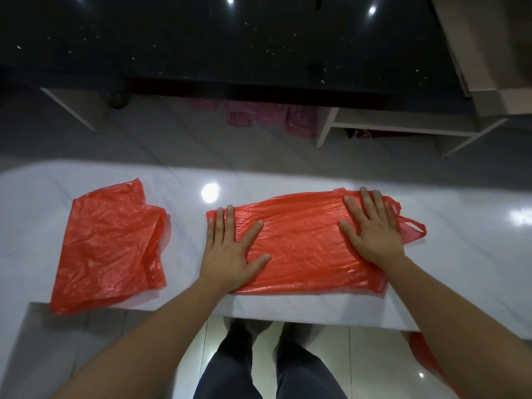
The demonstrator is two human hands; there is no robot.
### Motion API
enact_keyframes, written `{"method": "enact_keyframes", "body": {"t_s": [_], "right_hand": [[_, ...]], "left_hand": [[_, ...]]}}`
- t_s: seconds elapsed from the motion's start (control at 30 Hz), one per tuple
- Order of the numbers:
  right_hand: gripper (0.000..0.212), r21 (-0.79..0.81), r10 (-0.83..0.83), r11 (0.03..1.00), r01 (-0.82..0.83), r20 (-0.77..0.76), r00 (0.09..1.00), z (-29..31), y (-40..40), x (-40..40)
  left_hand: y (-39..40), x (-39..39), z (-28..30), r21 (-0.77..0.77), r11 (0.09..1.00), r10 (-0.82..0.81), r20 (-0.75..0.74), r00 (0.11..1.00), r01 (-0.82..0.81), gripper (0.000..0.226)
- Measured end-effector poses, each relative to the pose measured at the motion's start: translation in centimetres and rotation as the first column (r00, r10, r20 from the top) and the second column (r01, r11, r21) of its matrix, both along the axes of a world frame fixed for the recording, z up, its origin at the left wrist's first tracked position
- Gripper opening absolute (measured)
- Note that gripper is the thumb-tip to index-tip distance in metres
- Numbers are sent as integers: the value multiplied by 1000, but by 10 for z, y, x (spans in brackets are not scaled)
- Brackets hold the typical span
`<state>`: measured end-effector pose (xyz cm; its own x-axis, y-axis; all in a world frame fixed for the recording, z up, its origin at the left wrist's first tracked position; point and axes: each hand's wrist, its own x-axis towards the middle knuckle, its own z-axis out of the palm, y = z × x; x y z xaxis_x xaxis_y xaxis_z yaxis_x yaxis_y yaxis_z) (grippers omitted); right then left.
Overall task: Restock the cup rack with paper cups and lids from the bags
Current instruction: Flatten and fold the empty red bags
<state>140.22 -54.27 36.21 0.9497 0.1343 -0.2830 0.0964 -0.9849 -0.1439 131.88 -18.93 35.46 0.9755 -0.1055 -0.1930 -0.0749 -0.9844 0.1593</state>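
An empty red plastic bag (302,243) lies flat on the white counter (460,254), its handles pointing right. My left hand (230,251) presses flat on the bag's left end with fingers straight and spread. My right hand (374,226) presses flat on its right end near the handles. A second red plastic bag (112,246), folded and flat, lies at the counter's left, apart from both hands. No cups, lids or cup rack are in view.
A black glossy counter (230,44) stands beyond the white one, with pink packets (247,116) beneath it. A wooden shelf unit (403,131) is at the right. Another piece of red plastic (426,358) shows low right, below the counter edge.
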Motion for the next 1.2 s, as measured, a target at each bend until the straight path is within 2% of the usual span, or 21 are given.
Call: {"method": "enact_keyframes", "body": {"t_s": [0.27,0.47,0.57,0.7,0.77,0.87,0.93,1.0,1.1,1.17,1.2], "right_hand": [[65,-67,-36,997,37,19,999,1,-35,0],[66,-22,-110,994,110,-4,994,14,-46,-9],[69,7,-157,988,157,28,987,26,-50,-8],[75,101,-325,937,336,-112,939,44,-56,-11],[74,192,-400,878,439,-210,892,49,-64,-15],[48,307,-466,766,565,-340,817,59,-82,-26],[32,403,-468,620,673,-498,730,70,-93,-36],[32,457,-436,471,754,-623,650,77,-101,-48],[40,567,-460,303,766,-616,639,76,-106,-66],[44,651,-458,136,747,-627,630,74,-105,-74],[47,669,-443,21,743,-659,607,73,-105,-77]], "left_hand": [[8,10,5,9,1000,-16,-33,999,16,83],[5,18,15,49,998,-42,-68,997,45,82],[-30,19,28,41,994,-105,-17,994,105,73],[-114,20,37,-59,958,-284,-42,958,281,66],[-153,22,38,-127,936,-343,-108,933,330,64],[-190,24,29,-122,921,-386,-169,907,369,66],[-201,25,20,-80,924,-383,-186,905,374,68],[-208,24,13,-42,930,-366,-186,912,365,70],[-224,20,14,-38,950,-310,-182,933,309,71],[-236,18,19,-52,964,-266,-205,942,260,71],[-240,18,22,-67,970,-242,-218,945,233,70]]}}
